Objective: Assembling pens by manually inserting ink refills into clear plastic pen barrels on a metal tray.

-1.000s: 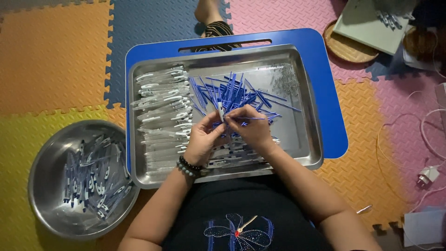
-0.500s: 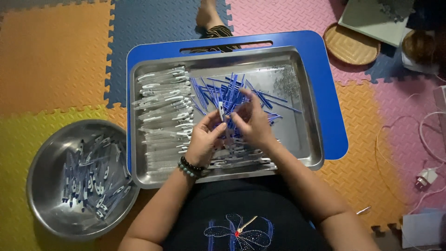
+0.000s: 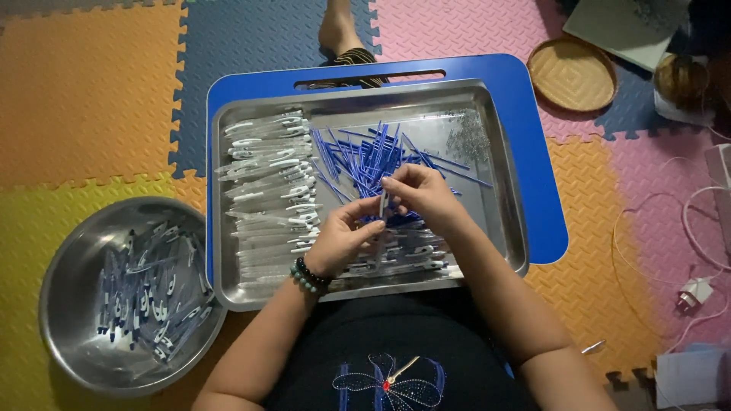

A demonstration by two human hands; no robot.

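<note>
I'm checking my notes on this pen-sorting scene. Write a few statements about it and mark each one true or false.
1. Both hands, left hand and right hand, meet on one small pen part. True.
2. The round metal bowl is empty. False: pens lie in it.
3. The metal tray rests on a blue board. True.
4. The blue refills lie in the bowl. False: in the tray.

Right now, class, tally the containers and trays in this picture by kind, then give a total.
Steel rectangular tray: 1
Blue plastic tray under it: 1
Round steel bowl: 1
Round woven basket tray: 1
Total: 4
</note>
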